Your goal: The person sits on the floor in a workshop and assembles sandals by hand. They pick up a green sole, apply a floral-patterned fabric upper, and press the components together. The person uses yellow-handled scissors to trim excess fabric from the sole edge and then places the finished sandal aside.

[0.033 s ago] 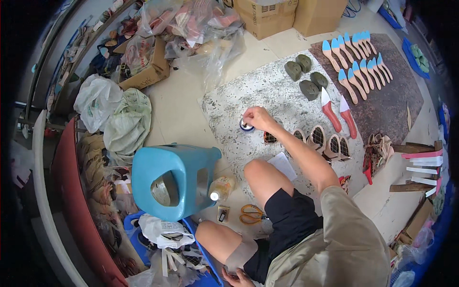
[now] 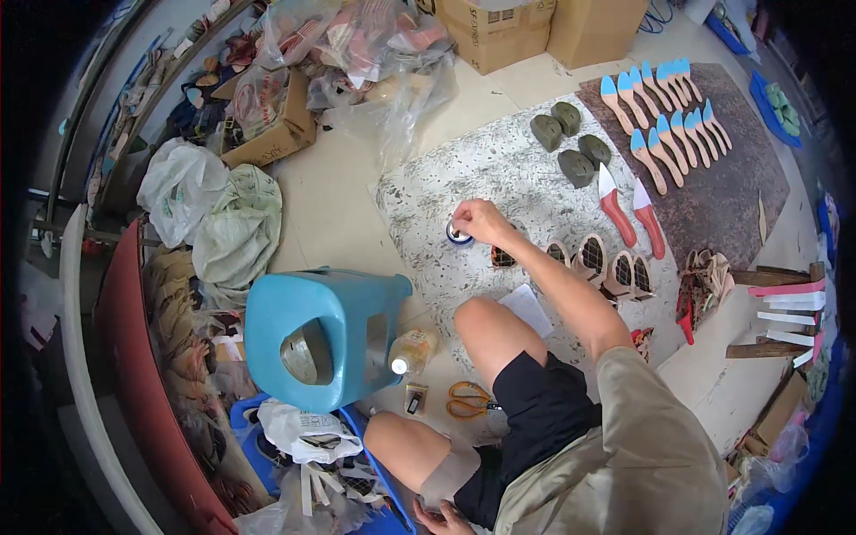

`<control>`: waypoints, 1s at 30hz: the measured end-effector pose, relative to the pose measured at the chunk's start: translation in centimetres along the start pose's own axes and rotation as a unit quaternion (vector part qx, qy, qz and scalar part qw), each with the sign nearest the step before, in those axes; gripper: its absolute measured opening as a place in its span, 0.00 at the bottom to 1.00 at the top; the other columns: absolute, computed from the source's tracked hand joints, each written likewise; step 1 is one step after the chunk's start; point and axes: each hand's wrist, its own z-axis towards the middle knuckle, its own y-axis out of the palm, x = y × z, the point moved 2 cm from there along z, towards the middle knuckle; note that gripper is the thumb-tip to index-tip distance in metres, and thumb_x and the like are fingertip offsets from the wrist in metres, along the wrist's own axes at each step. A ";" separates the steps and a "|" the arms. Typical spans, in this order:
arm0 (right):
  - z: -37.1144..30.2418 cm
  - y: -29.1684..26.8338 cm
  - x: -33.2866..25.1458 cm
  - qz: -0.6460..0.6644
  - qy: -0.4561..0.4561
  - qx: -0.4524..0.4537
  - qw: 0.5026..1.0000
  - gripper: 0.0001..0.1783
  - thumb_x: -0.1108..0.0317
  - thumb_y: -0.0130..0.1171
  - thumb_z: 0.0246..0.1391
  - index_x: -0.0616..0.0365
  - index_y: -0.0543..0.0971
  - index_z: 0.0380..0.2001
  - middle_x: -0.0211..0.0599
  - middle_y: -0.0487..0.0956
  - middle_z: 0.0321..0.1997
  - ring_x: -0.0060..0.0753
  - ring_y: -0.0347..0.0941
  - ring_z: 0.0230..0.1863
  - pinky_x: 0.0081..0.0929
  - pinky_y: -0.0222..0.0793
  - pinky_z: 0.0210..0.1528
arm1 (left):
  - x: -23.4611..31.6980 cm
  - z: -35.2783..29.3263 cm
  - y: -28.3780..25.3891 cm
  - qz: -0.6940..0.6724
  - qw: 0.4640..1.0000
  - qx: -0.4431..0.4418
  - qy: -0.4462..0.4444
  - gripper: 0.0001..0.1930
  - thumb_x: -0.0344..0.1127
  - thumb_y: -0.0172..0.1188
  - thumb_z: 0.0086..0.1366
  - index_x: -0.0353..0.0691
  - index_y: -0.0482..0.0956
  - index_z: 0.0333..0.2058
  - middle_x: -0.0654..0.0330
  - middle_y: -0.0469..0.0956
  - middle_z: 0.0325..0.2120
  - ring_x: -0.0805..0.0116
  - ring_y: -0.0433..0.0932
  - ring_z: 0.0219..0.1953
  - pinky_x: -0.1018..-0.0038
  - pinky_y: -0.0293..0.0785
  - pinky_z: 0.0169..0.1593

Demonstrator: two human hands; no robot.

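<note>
My right hand point(image 2: 482, 221) reaches out over the speckled white board, its fingers pinched together at a small round tin with a blue rim point(image 2: 459, 239). Something small and dark shows beneath the fingertips, too small to name. My left hand point(image 2: 443, 519) is low by my left thigh at the bottom edge, partly cut off, its visible fingers apart and loosely bent. Just right of the tin, partly behind my right forearm, lies a dark netted shoe upper point(image 2: 504, 257). Several beige shoe uppers with black netting point(image 2: 592, 254) stand further right.
Insoles with blue heels point(image 2: 655, 160) lie in rows on a brown mat. Nearer are dark green rounded pieces point(image 2: 577, 168) and two red-and-white insoles point(image 2: 617, 214). A blue plastic stool point(image 2: 294, 290), a bottle point(image 2: 415, 349), orange-handled scissors point(image 2: 467, 399) and a white paper point(image 2: 528, 308) surround my legs.
</note>
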 end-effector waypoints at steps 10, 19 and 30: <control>-0.7 0.5 -0.3 -0.128 0.003 -0.028 0.991 0.15 0.64 0.65 0.44 0.57 0.83 0.38 0.45 0.81 0.38 0.45 0.78 0.41 0.39 0.73 0.47 | -1.0 -0.1 -0.7 0.009 1.000 -0.007 -0.002 0.34 0.31 0.60 0.60 0.41 0.59 0.65 0.58 0.68 0.43 0.71 0.68 0.37 0.77 0.67 0.39; -0.8 4.2 -1.6 -0.262 -0.095 -0.059 0.959 0.40 0.72 0.67 0.41 0.51 0.68 0.61 0.44 0.70 0.58 0.51 0.67 0.57 0.45 0.67 0.59 | -0.1 -0.4 -0.6 0.012 1.000 -0.017 -0.009 0.31 0.29 0.58 0.65 0.43 0.59 0.65 0.64 0.71 0.26 0.78 0.67 0.23 0.82 0.66 0.27; 7.2 20.1 -8.2 -0.253 -0.195 -0.109 0.941 0.38 0.68 0.69 0.43 0.56 0.67 0.60 0.47 0.72 0.59 0.54 0.69 0.58 0.42 0.70 0.58 | -0.6 -3.1 -2.3 0.043 0.998 0.023 -0.050 0.30 0.33 0.56 0.68 0.44 0.58 0.66 0.66 0.71 0.29 0.79 0.66 0.26 0.83 0.65 0.30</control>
